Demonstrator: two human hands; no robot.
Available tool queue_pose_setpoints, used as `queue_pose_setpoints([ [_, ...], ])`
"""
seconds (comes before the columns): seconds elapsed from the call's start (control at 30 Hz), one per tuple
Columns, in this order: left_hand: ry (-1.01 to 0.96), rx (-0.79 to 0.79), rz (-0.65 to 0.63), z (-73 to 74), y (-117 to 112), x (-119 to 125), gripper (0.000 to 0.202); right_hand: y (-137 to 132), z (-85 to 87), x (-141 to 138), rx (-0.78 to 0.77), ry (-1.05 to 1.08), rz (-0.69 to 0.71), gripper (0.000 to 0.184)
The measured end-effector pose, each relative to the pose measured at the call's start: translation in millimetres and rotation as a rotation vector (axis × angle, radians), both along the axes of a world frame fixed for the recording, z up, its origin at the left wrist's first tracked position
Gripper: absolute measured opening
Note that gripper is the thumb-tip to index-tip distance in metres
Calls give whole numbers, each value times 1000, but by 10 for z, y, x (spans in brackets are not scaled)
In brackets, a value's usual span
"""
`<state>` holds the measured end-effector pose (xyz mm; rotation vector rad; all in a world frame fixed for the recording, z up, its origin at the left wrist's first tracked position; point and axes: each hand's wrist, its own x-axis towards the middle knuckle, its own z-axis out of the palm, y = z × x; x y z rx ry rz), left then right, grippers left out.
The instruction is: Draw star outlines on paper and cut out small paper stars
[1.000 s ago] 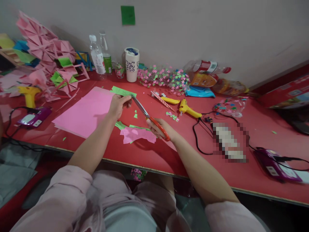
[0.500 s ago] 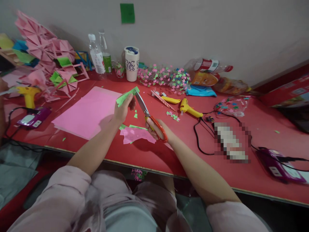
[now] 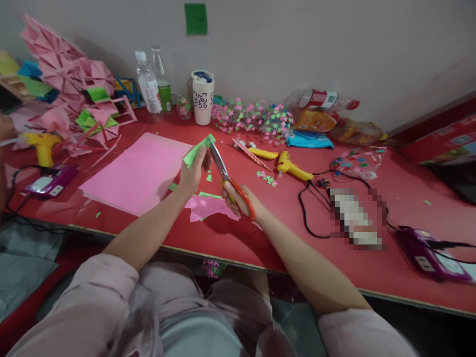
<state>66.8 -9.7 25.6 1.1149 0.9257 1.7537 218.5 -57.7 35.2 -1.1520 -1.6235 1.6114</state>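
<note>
Pinched in my left hand (image 3: pixel 192 173) is a folded strip of green paper (image 3: pixel 197 150), raised above the table. My right hand (image 3: pixel 238 198) grips a pair of scissors (image 3: pixel 220 161) by its orange and yellow handles. The blade tips meet the right end of the green strip; whether they have bitten into it I cannot tell. Below my hands lie pink paper scraps (image 3: pixel 211 207) with green pieces under them, and small green offcuts (image 3: pixel 208 177). To the left of my left hand is a stack of pink paper sheets (image 3: pixel 134 171).
Star-covered clear bottles (image 3: pixel 253 119), a cup (image 3: pixel 203 99) and plastic bottles (image 3: pixel 148 87) line the wall. A yellow glue gun (image 3: pixel 293 167) with its cord lies right of my hands. Another glue gun (image 3: pixel 42 146) stands at the left beside pink folded-paper shapes (image 3: pixel 67 74) and a person's hand (image 3: pixel 5 128).
My left hand has shifted slightly right along the green strip, turning it a little. The scissors have barely moved. A green scrap beside the pink stack is now uncovered.
</note>
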Motion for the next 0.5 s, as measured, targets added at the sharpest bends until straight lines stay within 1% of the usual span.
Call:
queue_pose_setpoints([
  [0.13,-4,-1,-14,0,-3,7,32,-26,5,-25,1,-26,-50,42],
  [0.3,29,-24,5,-9,6,9,36,-51,18,-54,3,-21,-65,44],
  [0.5,40,-41,16,-20,30,2,37,-41,15,-55,27,-63,-96,42],
])
